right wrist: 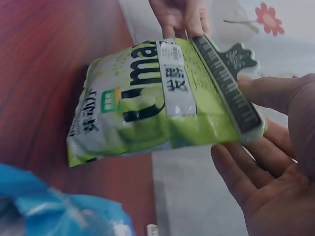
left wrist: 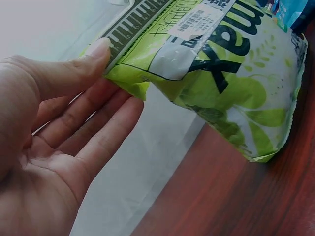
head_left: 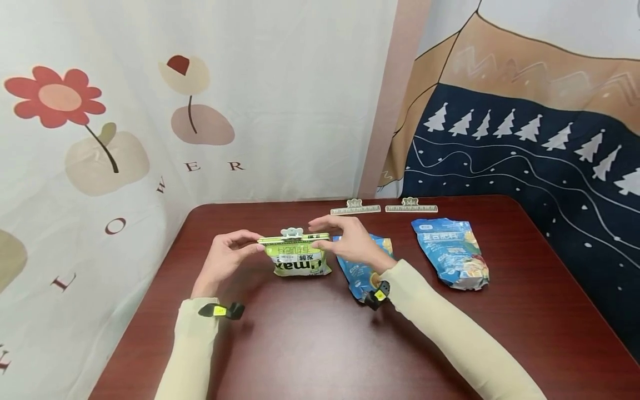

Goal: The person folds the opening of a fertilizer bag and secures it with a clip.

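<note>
Head view: green snack bag (head_left: 299, 260) stands upright on the dark red table (head_left: 310, 344), mid-table, a long sealing clip (head_left: 294, 239) clamped across its top edge. Left hand (head_left: 226, 258) holds the clip's left end, fingers curled at it. Right hand (head_left: 350, 240) is at the clip's right end, fingers stretched over the top. Bag is closed, contents not visible. Blue bag (head_left: 361, 269) lies flat just behind the right wrist, partly hidden. Second blue bag (head_left: 452, 253) lies further right, well apart. Both look sealed. Two spare clips, (head_left: 355, 208) and (head_left: 411, 207), sit side by side at the far table edge.

Left wrist view: left hand (left wrist: 59, 147), thumb tip on the clip (left wrist: 133, 27) end, the other fingers close together and near-straight under the green bag's (left wrist: 221, 83) corner. Pinching it.

Right wrist view: right hand (right wrist: 268, 162), thumb on the clip (right wrist: 226, 83) end, fingers slightly apart and relaxed below the bag (right wrist: 157, 108) edge. Left hand (right wrist: 179, 17) at the far end. Corner of a blue bag (right wrist: 54, 206) at the bottom left.
</note>
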Action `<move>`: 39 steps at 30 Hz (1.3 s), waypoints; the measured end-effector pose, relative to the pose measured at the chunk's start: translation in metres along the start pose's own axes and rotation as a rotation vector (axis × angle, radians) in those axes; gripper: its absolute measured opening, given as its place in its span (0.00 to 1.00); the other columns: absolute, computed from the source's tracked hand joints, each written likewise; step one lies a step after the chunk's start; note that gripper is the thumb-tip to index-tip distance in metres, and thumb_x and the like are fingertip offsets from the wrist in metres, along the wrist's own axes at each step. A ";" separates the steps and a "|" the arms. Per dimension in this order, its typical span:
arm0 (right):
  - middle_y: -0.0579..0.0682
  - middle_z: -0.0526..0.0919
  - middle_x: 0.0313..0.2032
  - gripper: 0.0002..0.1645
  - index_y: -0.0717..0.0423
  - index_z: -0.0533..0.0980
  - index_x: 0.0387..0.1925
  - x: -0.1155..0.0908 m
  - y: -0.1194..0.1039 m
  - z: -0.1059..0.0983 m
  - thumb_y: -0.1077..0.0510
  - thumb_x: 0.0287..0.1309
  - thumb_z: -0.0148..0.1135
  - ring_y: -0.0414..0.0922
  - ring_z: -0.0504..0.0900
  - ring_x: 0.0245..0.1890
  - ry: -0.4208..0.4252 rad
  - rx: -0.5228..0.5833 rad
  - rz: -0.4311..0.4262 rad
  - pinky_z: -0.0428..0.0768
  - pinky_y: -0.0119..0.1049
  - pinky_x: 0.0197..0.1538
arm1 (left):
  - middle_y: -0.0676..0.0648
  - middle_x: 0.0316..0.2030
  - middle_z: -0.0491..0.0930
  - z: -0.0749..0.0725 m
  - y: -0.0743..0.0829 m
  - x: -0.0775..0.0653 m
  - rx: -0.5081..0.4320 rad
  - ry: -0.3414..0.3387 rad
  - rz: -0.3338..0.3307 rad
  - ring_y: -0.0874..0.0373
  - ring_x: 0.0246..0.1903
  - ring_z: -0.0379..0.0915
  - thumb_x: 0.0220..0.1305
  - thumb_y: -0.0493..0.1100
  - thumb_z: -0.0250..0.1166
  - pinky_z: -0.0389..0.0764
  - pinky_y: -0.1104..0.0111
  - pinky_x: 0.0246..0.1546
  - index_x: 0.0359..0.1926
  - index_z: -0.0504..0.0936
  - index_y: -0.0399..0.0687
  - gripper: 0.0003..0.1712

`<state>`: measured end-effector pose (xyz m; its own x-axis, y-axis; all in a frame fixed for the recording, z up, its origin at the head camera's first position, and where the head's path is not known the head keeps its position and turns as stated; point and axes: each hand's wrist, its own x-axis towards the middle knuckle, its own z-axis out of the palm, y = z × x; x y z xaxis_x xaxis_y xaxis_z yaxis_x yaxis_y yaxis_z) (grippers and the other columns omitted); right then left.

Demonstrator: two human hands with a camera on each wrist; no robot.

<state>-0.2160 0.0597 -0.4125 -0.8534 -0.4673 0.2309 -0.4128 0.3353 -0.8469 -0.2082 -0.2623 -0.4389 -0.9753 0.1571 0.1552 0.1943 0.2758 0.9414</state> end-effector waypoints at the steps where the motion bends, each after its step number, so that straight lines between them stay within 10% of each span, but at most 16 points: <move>1: 0.42 0.89 0.52 0.22 0.39 0.82 0.57 -0.002 0.003 -0.001 0.51 0.61 0.74 0.39 0.85 0.53 0.007 0.023 0.015 0.83 0.43 0.57 | 0.58 0.37 0.88 0.001 -0.001 0.000 -0.002 0.002 -0.003 0.62 0.36 0.84 0.60 0.40 0.77 0.84 0.70 0.39 0.47 0.87 0.38 0.16; 22: 0.45 0.92 0.37 0.06 0.47 0.86 0.39 -0.009 0.018 -0.002 0.53 0.62 0.73 0.49 0.91 0.42 0.065 0.107 0.141 0.83 0.36 0.43 | 0.63 0.33 0.88 0.019 -0.009 -0.003 -0.078 0.168 0.026 0.70 0.35 0.83 0.61 0.35 0.74 0.85 0.74 0.40 0.46 0.85 0.29 0.15; 30: 0.48 0.92 0.36 0.06 0.50 0.85 0.40 -0.005 0.019 0.002 0.53 0.64 0.71 0.47 0.91 0.37 0.033 0.194 0.191 0.85 0.58 0.50 | 0.63 0.32 0.88 0.018 -0.010 0.000 -0.050 0.240 -0.061 0.64 0.33 0.86 0.62 0.35 0.74 0.87 0.68 0.40 0.46 0.86 0.31 0.14; 39: 0.56 0.91 0.38 0.10 0.59 0.82 0.44 0.008 0.023 0.006 0.58 0.64 0.70 0.53 0.92 0.41 0.029 0.377 0.351 0.85 0.54 0.54 | 0.61 0.31 0.88 0.016 -0.012 0.011 -0.092 0.205 -0.135 0.65 0.30 0.88 0.65 0.35 0.71 0.88 0.66 0.39 0.47 0.86 0.32 0.12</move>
<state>-0.2309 0.0588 -0.4327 -0.9307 -0.3545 -0.0899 0.0395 0.1469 -0.9884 -0.2200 -0.2490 -0.4529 -0.9945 -0.0731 0.0748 0.0595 0.1924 0.9795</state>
